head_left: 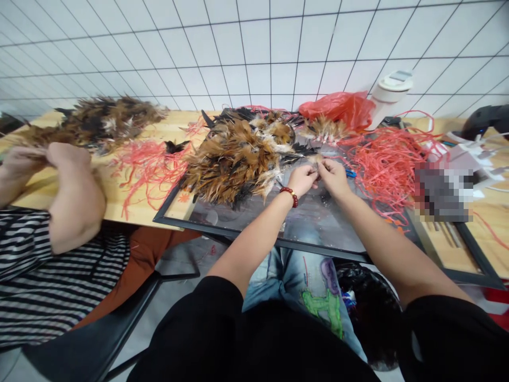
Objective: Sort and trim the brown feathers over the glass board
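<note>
My left hand (pixel 303 179), with a red bead bracelet (pixel 293 197) at its wrist, is closed in a pinch over the grey board (pixel 310 223). Fingertip to fingertip with it, my right hand (pixel 333 175) is pinched too. A small light-brown feather (pixel 315 158) sticks up from between the two hands; its lower end is hidden by the fingers. Just left of my hands lies a big heap of brown and black feathers (pixel 234 159). A blue clip-like object (pixel 350 173) rests beside my right hand.
Red plastic strips (pixel 392 170) are heaped at right, more strips (pixel 149 164) at left. Behind stand a red plastic bag (pixel 338 109) and a white tumbler (pixel 389 98). A co-worker in a striped shirt (pixel 59 276) works at left near another feather pile (pixel 107 119). A black-bagged bin (pixel 369 307) is below.
</note>
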The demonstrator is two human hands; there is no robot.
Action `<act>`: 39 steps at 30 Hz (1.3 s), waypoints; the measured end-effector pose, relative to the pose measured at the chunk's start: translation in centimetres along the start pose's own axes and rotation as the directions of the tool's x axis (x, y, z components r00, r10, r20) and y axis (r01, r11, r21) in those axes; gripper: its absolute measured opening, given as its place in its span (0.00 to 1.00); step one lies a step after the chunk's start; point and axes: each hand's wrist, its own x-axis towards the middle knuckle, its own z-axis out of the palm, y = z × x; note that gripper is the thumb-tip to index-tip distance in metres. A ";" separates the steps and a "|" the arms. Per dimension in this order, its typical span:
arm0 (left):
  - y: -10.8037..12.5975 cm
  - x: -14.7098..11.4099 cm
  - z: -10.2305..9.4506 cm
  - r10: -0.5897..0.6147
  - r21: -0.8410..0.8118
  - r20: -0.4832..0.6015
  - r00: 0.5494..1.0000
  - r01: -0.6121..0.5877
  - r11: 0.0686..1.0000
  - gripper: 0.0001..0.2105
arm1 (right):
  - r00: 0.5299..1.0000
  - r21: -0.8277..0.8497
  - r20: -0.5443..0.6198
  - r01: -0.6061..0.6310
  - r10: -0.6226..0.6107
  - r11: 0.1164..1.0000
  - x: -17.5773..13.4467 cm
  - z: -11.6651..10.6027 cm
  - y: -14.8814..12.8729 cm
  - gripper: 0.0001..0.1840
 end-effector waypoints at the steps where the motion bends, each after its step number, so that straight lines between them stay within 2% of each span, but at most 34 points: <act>1: 0.0 0.0 0.0 0.000 0.006 0.000 1.000 0.000 1.000 0.12 | 1.000 -0.001 0.000 -0.003 0.003 1.000 0.0 0.0 0.0 0.29; 11: 0.0 0.0 0.0 0.007 0.000 0.005 1.000 -0.007 1.000 0.12 | 1.000 -0.044 -0.013 0.009 -0.010 0.999 -0.1 0.0 -0.1 0.29; 14: 0.4 -0.3 0.0 -0.015 -0.063 -0.003 1.000 0.015 0.998 0.12 | 1.000 0.008 -0.009 0.010 -0.010 1.000 0.0 0.0 -0.1 0.31; 19: 2.0 -1.4 -0.3 -0.090 -0.197 0.028 0.996 0.094 0.976 0.10 | 0.993 0.162 -0.116 0.001 0.018 0.987 0.1 -0.1 -0.4 0.34; 23: 2.6 -1.8 -0.4 -0.092 -0.214 0.007 0.996 0.091 0.973 0.12 | 0.996 0.143 -0.091 0.001 0.012 0.990 -0.2 -0.3 -0.8 0.36; 27: 2.4 -1.6 -0.1 -0.100 -0.211 -0.004 0.995 0.097 0.973 0.12 | 0.999 0.102 -0.050 0.006 -0.001 0.995 -0.4 -0.3 -0.8 0.36; 39: 1.6 -1.1 0.1 -0.071 -0.219 -0.024 0.997 0.064 0.974 0.10 | 0.994 0.161 -0.107 -0.020 0.038 0.987 -0.2 -0.2 -0.3 0.38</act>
